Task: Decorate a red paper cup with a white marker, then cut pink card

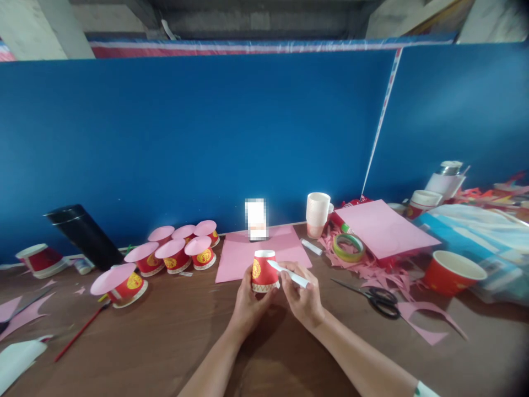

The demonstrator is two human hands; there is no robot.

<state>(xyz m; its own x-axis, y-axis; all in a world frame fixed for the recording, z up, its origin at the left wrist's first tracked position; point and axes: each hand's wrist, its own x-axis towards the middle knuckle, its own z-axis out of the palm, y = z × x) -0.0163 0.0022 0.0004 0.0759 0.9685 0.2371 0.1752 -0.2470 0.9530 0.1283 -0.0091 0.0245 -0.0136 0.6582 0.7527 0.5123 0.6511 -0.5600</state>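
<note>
My left hand (248, 300) is closed round a small red paper cup (263, 271) that stands upside down on the brown table (165, 342), its white base facing up. My right hand (303, 295) grips a white glue stick (288, 273) whose tip points at the cup's top edge. Just behind the cup lies a pink paper sheet (239, 253).
Several upturned red cups capped with pink paper discs (173, 255) stand at the left, beside a black flask (82, 234). Right of my hands lie scissors (378, 298), a tape roll (348, 246), pink scraps, a stack of pale cups (317, 215), a pink sheet (382, 227) and an open red cup (452, 273).
</note>
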